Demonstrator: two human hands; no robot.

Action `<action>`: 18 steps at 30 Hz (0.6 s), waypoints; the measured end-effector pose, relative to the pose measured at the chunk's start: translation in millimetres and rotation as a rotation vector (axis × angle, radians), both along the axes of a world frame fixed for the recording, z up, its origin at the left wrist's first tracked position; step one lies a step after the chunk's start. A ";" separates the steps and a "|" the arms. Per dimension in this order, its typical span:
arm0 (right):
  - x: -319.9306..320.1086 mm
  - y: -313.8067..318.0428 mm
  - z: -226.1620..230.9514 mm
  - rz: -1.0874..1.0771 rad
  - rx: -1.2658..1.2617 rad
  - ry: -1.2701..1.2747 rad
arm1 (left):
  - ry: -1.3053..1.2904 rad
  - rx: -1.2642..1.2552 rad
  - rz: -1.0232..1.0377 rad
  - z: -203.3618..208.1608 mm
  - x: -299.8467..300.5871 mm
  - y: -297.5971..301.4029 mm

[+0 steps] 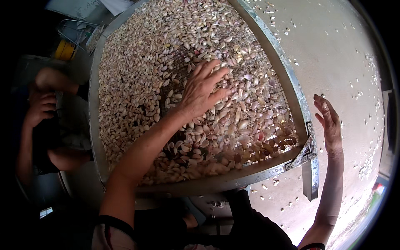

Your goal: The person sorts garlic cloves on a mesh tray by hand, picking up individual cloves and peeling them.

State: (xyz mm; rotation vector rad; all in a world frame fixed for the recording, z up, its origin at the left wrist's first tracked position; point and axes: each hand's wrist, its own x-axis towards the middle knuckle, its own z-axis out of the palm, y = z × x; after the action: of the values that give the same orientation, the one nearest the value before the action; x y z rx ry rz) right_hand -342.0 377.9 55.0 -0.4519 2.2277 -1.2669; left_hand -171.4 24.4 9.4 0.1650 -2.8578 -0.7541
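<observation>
Garlic cloves (137,71) by the hundred cover a large wire-mesh tray with a raised frame (287,71). My left hand (203,85) lies over the cloves near the tray's middle, fingers spread, touching or just above them; nothing shows in its grasp. Bare mesh (266,62) peeks through to the right of this hand, where cloves lie thinner. My right hand (328,118) hovers outside the tray, beyond its right side, with fingers extended and holding nothing.
Another person's hand (41,104) and knees are at the left, beside the tray. A yellow bucket (66,50) stands farther back. Pale clove scraps dot the floor (329,50) at right. A metal leg (310,181) juts from the tray's near right corner.
</observation>
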 end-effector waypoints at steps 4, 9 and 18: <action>39.2 -35.3 21.2 0.085 -0.123 0.161 | -0.221 0.043 0.316 -39.2 -33.5 -51.8; 56.2 -49.6 15.8 0.227 0.151 0.473 | -0.275 -0.237 0.027 -59.4 -18.7 10.7; 58.6 -48.9 16.7 0.287 0.214 0.620 | -0.483 -0.186 -0.512 -2.8 91.6 56.5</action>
State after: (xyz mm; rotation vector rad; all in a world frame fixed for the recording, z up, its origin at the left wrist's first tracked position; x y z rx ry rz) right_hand -283.4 329.0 71.7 -1.1566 2.6252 -0.7915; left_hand -79.8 80.9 6.7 -0.4963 -3.4635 -0.5762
